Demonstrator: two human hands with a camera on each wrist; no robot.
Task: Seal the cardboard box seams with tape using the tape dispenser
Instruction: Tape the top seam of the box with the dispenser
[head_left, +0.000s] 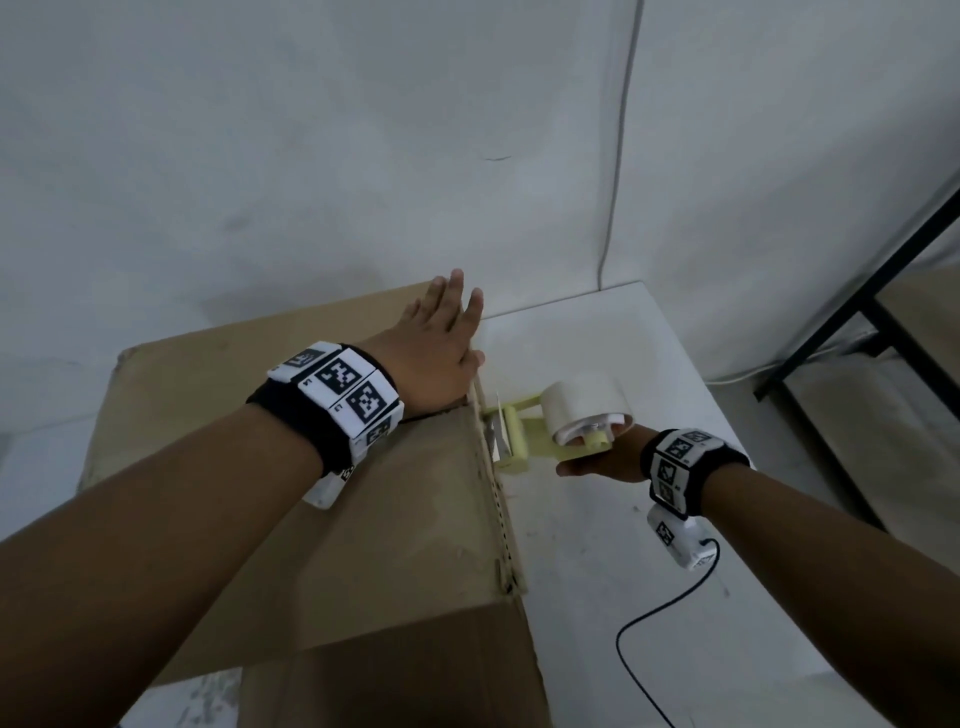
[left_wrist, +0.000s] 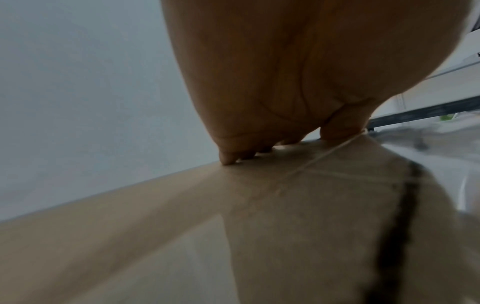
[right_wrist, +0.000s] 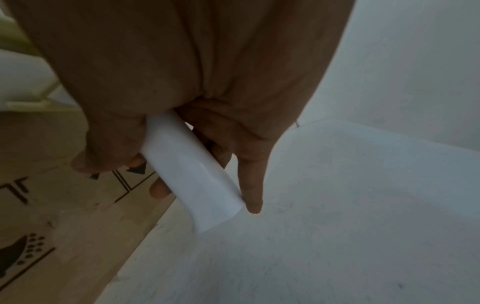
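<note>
A brown cardboard box (head_left: 322, 488) stands on a white table (head_left: 623, 597). My left hand (head_left: 441, 343) lies flat on the box top near its far right edge, fingers straight; the left wrist view shows the palm (left_wrist: 259, 82) pressing the cardboard (left_wrist: 285, 226). My right hand (head_left: 597, 465) grips the white handle (right_wrist: 192, 176) of a pale yellow tape dispenser (head_left: 524, 441) with a whitish tape roll (head_left: 587, 410). The dispenser's front end sits against the box's right side, just below the top edge. The little finger (right_wrist: 252, 185) points down along the handle.
A white wall stands close behind the box. A black cable (head_left: 654, 623) runs across the table at the lower right. A black metal frame (head_left: 872, 322) stands to the right of the table. The box side (right_wrist: 52, 205) carries black printed symbols.
</note>
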